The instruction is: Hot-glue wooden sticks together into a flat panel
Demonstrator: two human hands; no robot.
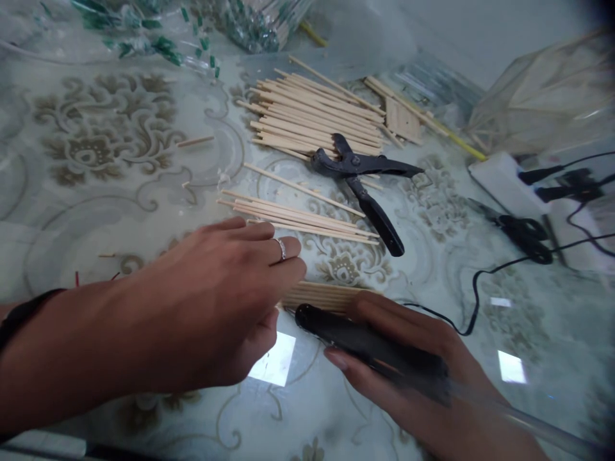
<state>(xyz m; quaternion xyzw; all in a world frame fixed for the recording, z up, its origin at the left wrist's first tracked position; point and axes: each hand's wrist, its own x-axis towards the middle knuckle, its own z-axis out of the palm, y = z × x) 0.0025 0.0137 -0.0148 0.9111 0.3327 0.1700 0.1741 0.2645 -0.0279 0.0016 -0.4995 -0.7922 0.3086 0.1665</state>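
Observation:
My right hand (408, 358) is wrapped round a black hot glue gun (365, 339), with a clear glue stick (533, 422) trailing from its back end. The gun's tip points left, close against a flat row of thin wooden sticks (327, 296) lying side by side. My left hand (240, 282), with a ring on one finger, is closed at the left end of that row; its fingertips are partly hidden. Just beyond the hands lies a small group of loose sticks (307, 218). Behind them, black cutting pliers (358, 166) rest partly over a larger stick pile (321, 112).
At the right, black scissors (523, 234) lie beside a white power strip (504, 182) with plugs and a black cord (475, 301). A framework of sticks (542, 96) stands at back right. Plastic-wrapped bundles (259, 25) lie at the back. The patterned tabletop (96, 211) reflects light.

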